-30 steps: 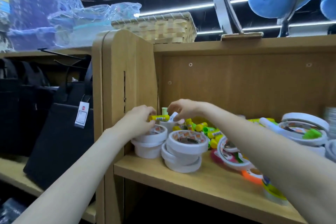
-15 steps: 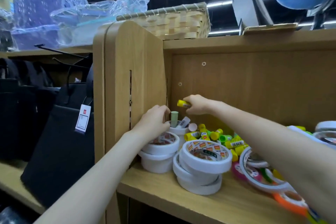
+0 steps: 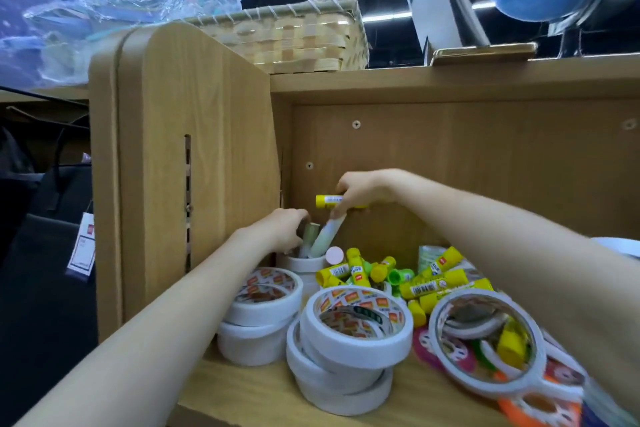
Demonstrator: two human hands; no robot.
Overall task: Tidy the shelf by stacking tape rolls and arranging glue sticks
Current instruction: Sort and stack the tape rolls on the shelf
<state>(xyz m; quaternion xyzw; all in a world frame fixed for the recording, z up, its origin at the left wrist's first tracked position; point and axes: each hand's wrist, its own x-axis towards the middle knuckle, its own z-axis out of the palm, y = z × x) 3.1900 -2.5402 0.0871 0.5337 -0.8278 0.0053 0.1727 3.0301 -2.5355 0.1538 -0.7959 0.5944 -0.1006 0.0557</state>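
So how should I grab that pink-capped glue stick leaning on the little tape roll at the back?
Probably pinch the pink-capped glue stick around its round cap, coming from above and the front. The cap faces you and sticks up clear, while its body is hidden behind the yellow glue sticks. The small tape roll blocks its left side.

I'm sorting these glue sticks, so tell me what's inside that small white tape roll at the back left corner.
Two pale sticks stand in the small white tape roll, a greenish stick and a white stick leaning right. Their lower ends are hidden by its wall.
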